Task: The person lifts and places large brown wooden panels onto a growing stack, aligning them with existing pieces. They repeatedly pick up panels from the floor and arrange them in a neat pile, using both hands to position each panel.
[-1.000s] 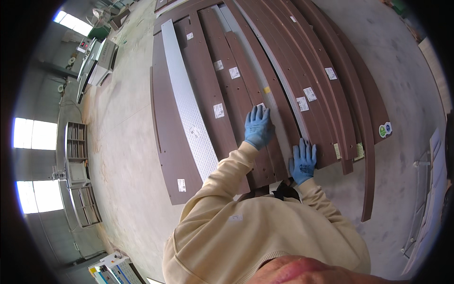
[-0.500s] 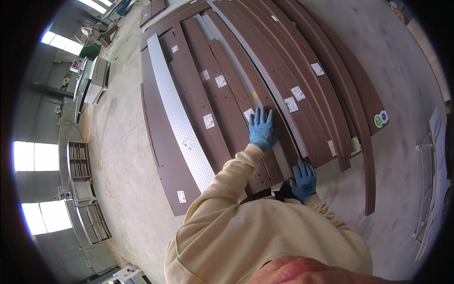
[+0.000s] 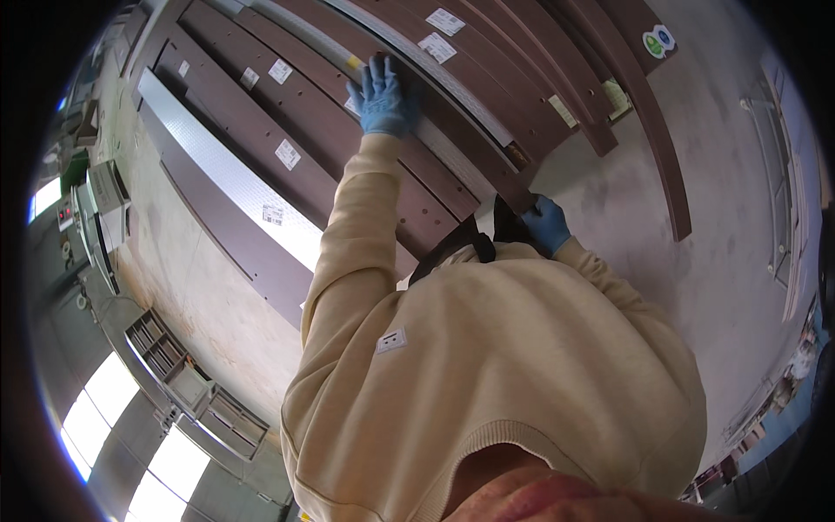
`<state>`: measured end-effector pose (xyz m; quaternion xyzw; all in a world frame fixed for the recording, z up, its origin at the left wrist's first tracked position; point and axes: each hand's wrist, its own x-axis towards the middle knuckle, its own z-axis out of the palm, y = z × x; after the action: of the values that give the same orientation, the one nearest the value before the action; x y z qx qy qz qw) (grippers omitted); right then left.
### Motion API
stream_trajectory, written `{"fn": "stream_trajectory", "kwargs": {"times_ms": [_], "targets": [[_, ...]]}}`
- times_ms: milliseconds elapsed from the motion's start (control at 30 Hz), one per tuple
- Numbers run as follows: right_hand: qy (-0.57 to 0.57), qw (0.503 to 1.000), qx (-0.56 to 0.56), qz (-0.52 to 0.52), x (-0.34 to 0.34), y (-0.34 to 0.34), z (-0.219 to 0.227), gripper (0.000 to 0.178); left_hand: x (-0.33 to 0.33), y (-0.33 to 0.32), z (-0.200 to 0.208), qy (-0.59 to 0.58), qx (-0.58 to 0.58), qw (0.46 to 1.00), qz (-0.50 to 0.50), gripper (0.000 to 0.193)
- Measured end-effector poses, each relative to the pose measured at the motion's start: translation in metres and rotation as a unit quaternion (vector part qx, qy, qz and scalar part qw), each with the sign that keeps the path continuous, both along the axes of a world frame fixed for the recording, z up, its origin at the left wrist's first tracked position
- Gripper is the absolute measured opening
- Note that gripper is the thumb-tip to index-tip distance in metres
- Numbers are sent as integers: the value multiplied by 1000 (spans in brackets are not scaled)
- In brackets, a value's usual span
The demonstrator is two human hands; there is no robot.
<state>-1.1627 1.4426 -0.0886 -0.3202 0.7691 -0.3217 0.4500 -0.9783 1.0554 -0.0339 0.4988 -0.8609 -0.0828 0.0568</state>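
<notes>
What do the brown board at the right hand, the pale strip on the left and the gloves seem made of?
Brown board at the right hand: likely laminated wood panel, matte; even colour, crisp edges.
Pale strip: plastic foam or metal, unclear; it shows a bright sheen.
Blue gloves: perhaps rubber-coated fabric, matte; the surface wrinkles.

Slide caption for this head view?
Gloved left hand spread over brown boards, gloved right hand at one board's end.

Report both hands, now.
Left hand: open, palm down over brown boards.
Right hand: closed, holding the near end of a long brown strip.
</notes>
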Motion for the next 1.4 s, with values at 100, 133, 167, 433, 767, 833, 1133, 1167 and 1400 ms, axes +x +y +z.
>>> {"fn": "stream_trajectory", "kwargs": {"times_ms": [100,133,167,433,767,833,1133,1167,1400], "targets": [[-89,994,-21,-63,7,-8,-21,31,-4,-5,3,-34,5,999,0,88],[-90,993,7,-80,6,-9,-23,30,-6,-7,4,-36,7,999,3,87],[-152,984,-15,-91,6,-10,-22,29,-7,-8,4,-20,-8,1000,0,84],[-372,916,37,-147,-5,-36,11,39,-12,-15,4,-18,2,1000,11,83],[-338,925,31,-173,-2,-54,36,36,-12,-23,2,12,-8,1000,15,83],[-338,925,19,-174,-1,-58,37,36,-13,-26,2,20,-7,1000,18,83],[-358,916,-8,-181,0,-61,27,39,-16,-32,3,18,-14,1000,21,83],[-350,919,22,-181,-2,-59,23,41,-16,-32,3,7,-5,1000,26,83],[-314,937,0,-156,-4,-64,12,37,-11,-37,-2,-23,-39,999,16,84]]}}
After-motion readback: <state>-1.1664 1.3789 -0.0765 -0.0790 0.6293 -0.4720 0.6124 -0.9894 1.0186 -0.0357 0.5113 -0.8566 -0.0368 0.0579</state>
